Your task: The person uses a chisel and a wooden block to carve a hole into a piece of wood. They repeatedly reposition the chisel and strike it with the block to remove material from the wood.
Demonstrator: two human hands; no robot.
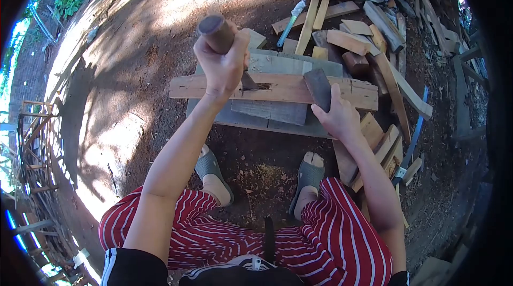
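Left hand: one handle; right hand: one block.

Wears red-and-white striped trousers, grey-green open-toe rubber sandals on both feet, black top with thin white piping, forearms uncovered, left hand and right hand bare.

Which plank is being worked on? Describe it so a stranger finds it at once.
On the dirt before the person's feet lies a grey board platform. Across it lies the plank, running from the left hand gripping a dark handle to the right hand holding a dark blade. Unlike the offcuts heaped behind, it bears a slot.
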